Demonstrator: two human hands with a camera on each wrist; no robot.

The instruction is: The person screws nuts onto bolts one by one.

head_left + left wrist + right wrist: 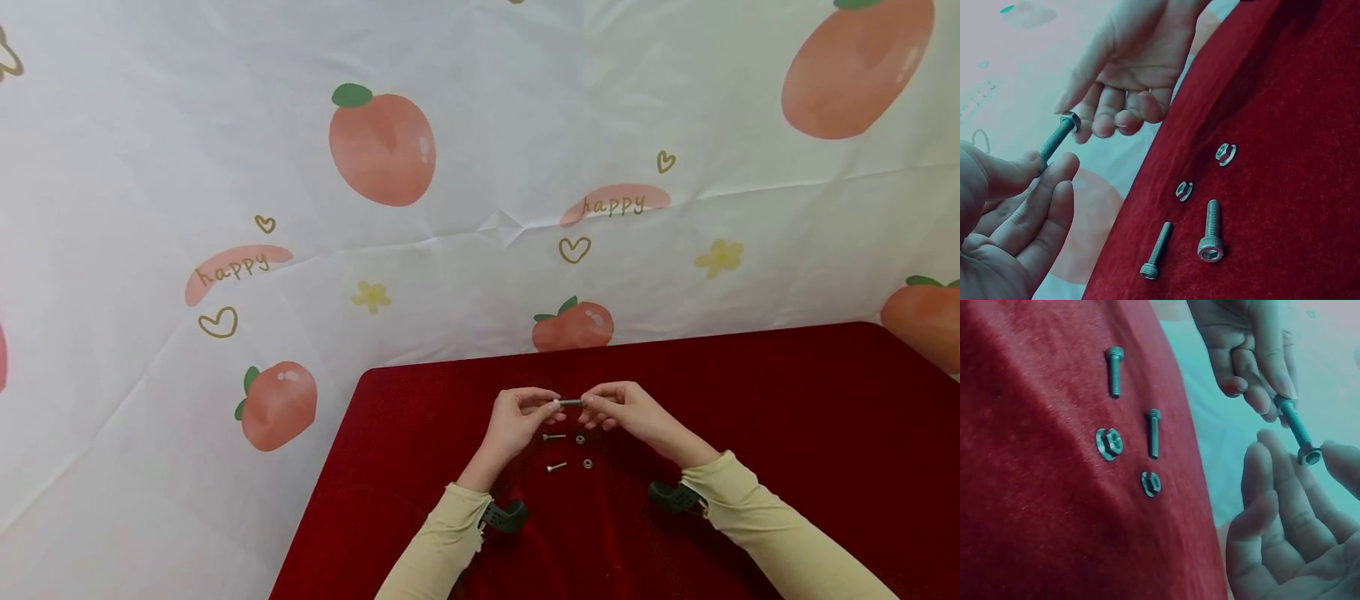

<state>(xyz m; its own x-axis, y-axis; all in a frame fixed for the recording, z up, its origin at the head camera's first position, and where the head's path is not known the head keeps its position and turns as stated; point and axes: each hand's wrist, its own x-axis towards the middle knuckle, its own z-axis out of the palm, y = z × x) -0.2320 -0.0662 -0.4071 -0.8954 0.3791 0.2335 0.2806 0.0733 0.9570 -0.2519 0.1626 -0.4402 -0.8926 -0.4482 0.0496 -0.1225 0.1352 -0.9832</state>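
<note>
Above the red table a grey socket-head bolt [571, 402] is held level between both hands. My left hand [521, 419] pinches its head end with thumb and fingers, which largely cover the head. At the other end sits a nut [1309, 455]; the thumb and fingers of my right hand [630, 410] pinch it. How far the nut is threaded on cannot be told. Below the hands lie two more bolts, one larger [1211, 231] and one smaller [1157, 250]. Beside them rest two flange nuts, one larger [1110, 444] and one smaller [1151, 484].
The table [787, 400] has a dark red cloth surface. Behind it hangs a white curtain [480, 167] printed with fruit, hearts and flowers. Dark straps circle both wrists, the left strap [506, 517] and the right strap [673, 497].
</note>
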